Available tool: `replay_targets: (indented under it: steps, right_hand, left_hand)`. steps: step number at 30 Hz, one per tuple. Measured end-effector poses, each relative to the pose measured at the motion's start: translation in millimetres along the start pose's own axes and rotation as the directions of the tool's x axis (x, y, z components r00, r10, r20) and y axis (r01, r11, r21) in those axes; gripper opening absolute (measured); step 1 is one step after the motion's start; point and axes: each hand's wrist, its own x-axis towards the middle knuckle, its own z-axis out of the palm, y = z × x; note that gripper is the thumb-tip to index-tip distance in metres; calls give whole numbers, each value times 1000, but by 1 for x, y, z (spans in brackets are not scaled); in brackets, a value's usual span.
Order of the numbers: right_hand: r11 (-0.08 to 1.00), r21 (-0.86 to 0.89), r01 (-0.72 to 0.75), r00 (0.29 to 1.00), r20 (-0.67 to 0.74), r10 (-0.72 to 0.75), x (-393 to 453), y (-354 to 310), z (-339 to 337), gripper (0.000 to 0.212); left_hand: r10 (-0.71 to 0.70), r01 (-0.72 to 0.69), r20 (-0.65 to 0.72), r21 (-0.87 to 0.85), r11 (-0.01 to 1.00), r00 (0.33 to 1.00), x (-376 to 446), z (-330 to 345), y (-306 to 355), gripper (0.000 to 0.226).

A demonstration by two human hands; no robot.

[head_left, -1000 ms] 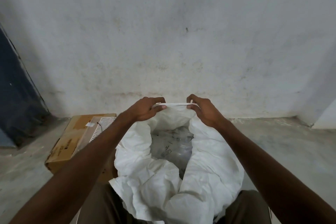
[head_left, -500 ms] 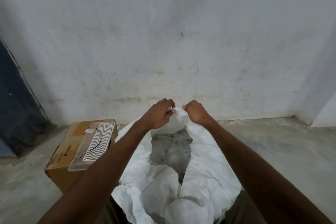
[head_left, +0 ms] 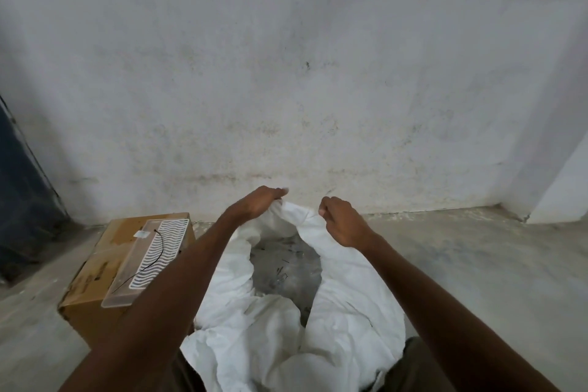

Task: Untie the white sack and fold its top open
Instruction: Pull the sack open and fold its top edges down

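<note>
The white sack (head_left: pixel 346 305) stands on the floor between my knees, its mouth gaping. Clear plastic packets (head_left: pixel 284 267) show inside the opening. My left hand (head_left: pixel 257 203) grips the far rim of the sack from the left, fingers curled over the fabric. My right hand (head_left: pixel 342 222) pinches the same far rim from the right, fist closed on the cloth. The rim fabric (head_left: pixel 297 212) is bunched between the two hands. The near side of the sack is crumpled and rolled down toward me. No tie string is visible.
A brown cardboard box (head_left: pixel 95 274) sits on the floor left of the sack, with a clear plastic tray (head_left: pixel 149 261) bearing a wavy white pattern and a thin black wire lying on it. A stained white wall (head_left: pixel 302 73) rises just behind. Concrete floor (head_left: pixel 477 264) spreads to the right.
My hands came together from a spread hold on a taut strip at the rim, then parted slightly again; the far rim is now bunched between them and pushed away toward the wall.
</note>
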Motion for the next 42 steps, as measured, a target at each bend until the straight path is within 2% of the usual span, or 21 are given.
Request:
replay_targets:
  steps: [1,2,4,5,8,11,13,15,17,19,20,23,25,27,29,31,34,36,39,42]
  right_hand:
    - [997,46,-56,998,27,54,-1,3,3,16]
    - [989,86,-124,992,42,121,-1,4,3,20]
    - [961,142,-238,971,35,235,2,4,-1,23]
    - [948,164,-274,962,36,272,4,4,-4,24]
    - [910,235,-341,940,82,331,12,-2,-12,28]
    - [894,247,-374,926,148,347,19,-16,-19,27]
    - [928,182,-325,941,162,297,20,-25,-23,33]
    - [960,121,-254,964,118,240,12,-34,-26,46]
    - [989,-78,-123,991,47,127,2,-37,-24,40]
    - [944,-330,5,1000,-1,-5,-7,-35,-17,25]
    - [926,-377,27,998,-36,-43,-9,-32,-15,17]
    - [930,-368,-5,993,-109,-37,-7,-20,-15,10]
    - [967,-252,-43,992,-127,11,-1,-12,-18,13]
    - [992,-124,-27,993,-115,13,5,-8,-19,17]
    - [999,-47,-15,997,-75,11,10,-8,-20,23]
    - [999,27,-32,999,-31,33,13,-8,-21,30]
    - [996,62,-59,998,11,59,8,-11,-21,38]
    - [997,-18,-69,998,-14,69,-3,-14,-18,30]
    - [975,-207,-75,995,-74,60,-20,-8,-11,33]
    - [955,-254,-153,986,-99,132,-29,-1,-9,25]
  left_hand:
    - [27,-25,35,-53,998,999,-1,-1,1,52]
    - [92,-91,56,-27,995,994,0,-3,2,53]
    - [221,-235,86,213,948,971,-1,-3,2,44]
    - [260,-280,105,358,891,960,1,-5,0,41]
    - [316,-295,52,523,800,947,2,-4,0,27]
    - [387,-329,-9,507,797,922,1,2,4,12]
    - [323,-267,-50,451,852,945,3,8,8,22]
    - [201,-156,-65,416,896,978,8,12,4,28]
    - [78,-48,-54,424,904,995,15,12,-8,33]
    - [-9,40,-76,422,906,997,19,8,-19,36]
    - [-29,60,-80,416,907,996,17,8,-18,37]
    - [32,-12,-39,432,902,999,15,13,-8,44]
    - [106,-92,-6,454,886,994,15,21,-2,44]
    - [252,-222,15,525,822,968,13,28,4,45]
    - [417,-369,32,527,765,909,17,36,5,33]
    - [475,-415,4,493,765,880,22,39,6,16]
    - [419,-392,27,414,822,908,24,46,11,15]
    - [368,-351,21,355,867,930,21,50,16,23]
    - [262,-244,-27,280,928,965,25,49,17,35]
    - [192,-186,-39,134,973,981,31,51,9,35]
